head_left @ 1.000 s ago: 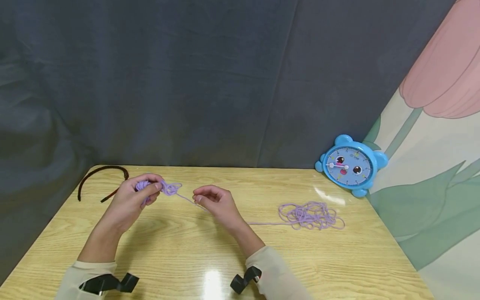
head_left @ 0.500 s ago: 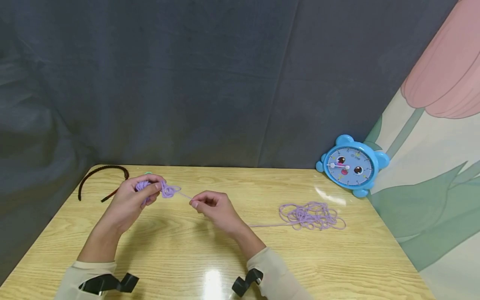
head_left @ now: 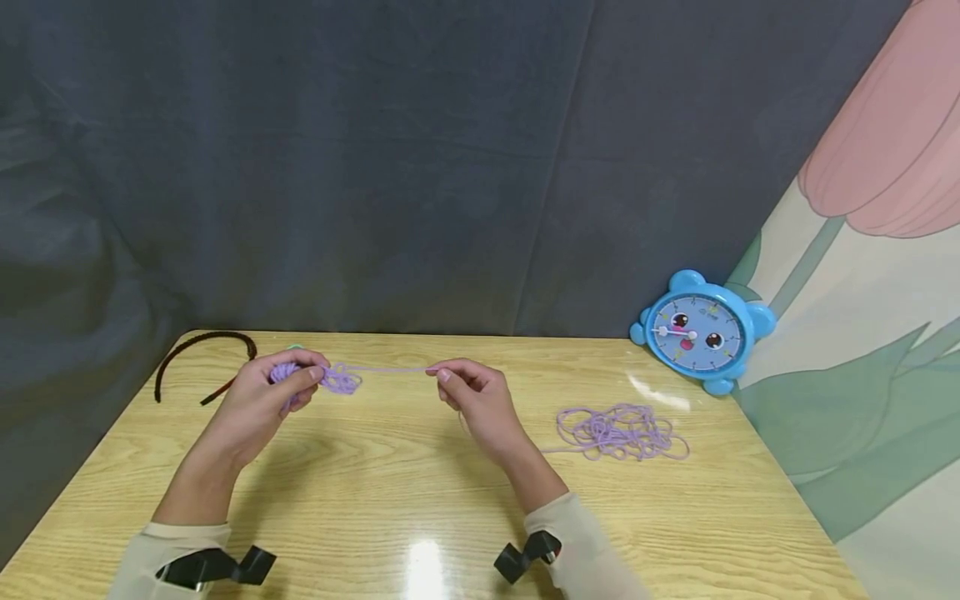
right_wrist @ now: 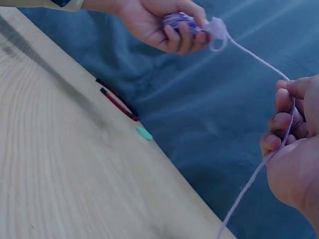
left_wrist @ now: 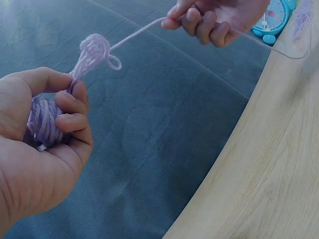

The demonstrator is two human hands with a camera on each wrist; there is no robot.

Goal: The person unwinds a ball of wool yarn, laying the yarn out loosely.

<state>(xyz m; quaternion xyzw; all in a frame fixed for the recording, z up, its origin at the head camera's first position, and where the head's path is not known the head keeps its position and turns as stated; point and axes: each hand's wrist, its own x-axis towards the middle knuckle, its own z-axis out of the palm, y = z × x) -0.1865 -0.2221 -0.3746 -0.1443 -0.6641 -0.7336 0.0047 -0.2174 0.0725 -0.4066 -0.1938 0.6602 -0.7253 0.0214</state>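
My left hand (head_left: 262,400) holds a small wound ball of purple yarn (left_wrist: 45,122) in its palm. Between that thumb and forefinger it pinches a bunch of yarn loops (left_wrist: 94,52), which stick out past the fingertips. My right hand (head_left: 480,404) pinches the yarn strand (head_left: 386,369) between thumb and index finger, off to the right. The strand runs taut from the loops to those fingertips, then passes across the right palm, as the right wrist view shows. From there it hangs down and leads to a loose tangle of purple yarn (head_left: 618,432) on the table.
A blue bear-shaped clock (head_left: 697,332) leans at the table's back right corner. Behind the left hand lies a dark braided headband (head_left: 206,335). A small green object (right_wrist: 144,133) sits near the far table edge. A dark curtain (head_left: 375,167) hangs behind the wooden table (head_left: 360,500).
My right hand has closed its fingertips on the strand and moved right and slightly up, drawing the strand longer and straight. The left hand has stayed in place with the ball.
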